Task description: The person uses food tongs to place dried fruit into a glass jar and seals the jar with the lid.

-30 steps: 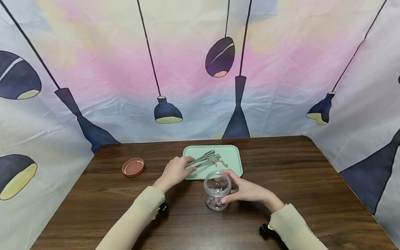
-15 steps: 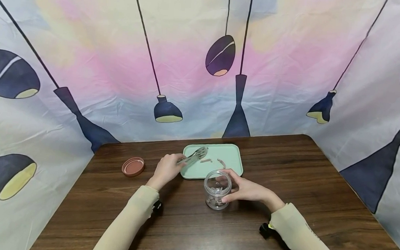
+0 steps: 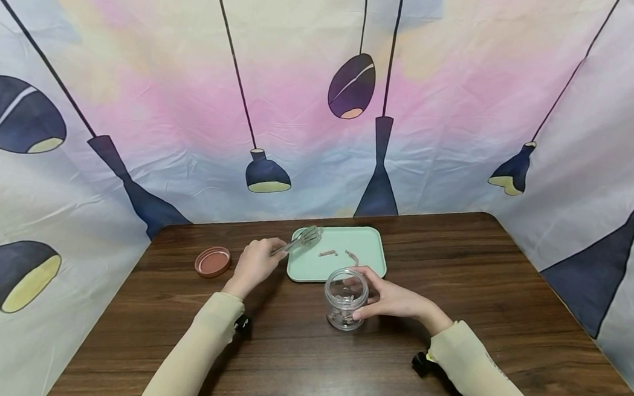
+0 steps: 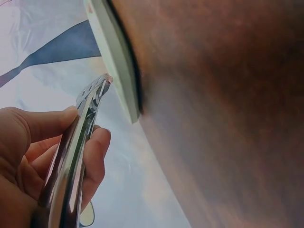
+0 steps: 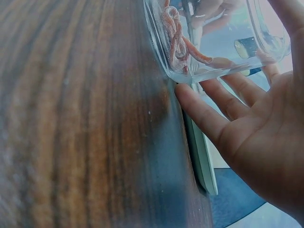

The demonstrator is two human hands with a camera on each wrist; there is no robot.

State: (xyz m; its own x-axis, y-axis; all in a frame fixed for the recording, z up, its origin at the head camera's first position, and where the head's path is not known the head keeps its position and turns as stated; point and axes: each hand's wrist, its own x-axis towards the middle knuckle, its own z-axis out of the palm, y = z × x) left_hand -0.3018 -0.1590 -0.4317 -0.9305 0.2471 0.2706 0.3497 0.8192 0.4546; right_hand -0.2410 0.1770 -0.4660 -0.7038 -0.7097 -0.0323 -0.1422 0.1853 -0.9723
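Note:
My left hand (image 3: 255,262) grips a pair of metal tongs (image 3: 307,237), their slotted heads over the left part of the pale green tray (image 3: 370,242). In the left wrist view, thumb and fingers squeeze the tongs (image 4: 71,156), and a small reddish bit (image 4: 109,79) shows at the tips. Two thin brownish strips lie apart on the tray, a straight strip (image 3: 327,253) and a curved strip (image 3: 352,258). In front of the tray, my right hand (image 3: 395,300) holds a clear, lidless jar (image 3: 337,314) upright on the table. Reddish, twisted strips (image 5: 176,42) lie at its bottom.
A reddish-brown round lid (image 3: 212,262) lies on the dark wood table (image 3: 296,366), left of the tray. Behind the table hangs a cloth backdrop (image 3: 192,93) printed with lamps.
My left hand has drawn the tongs left and back across the tray, uncovering the two strips on it. The right hand and jar have stayed in place.

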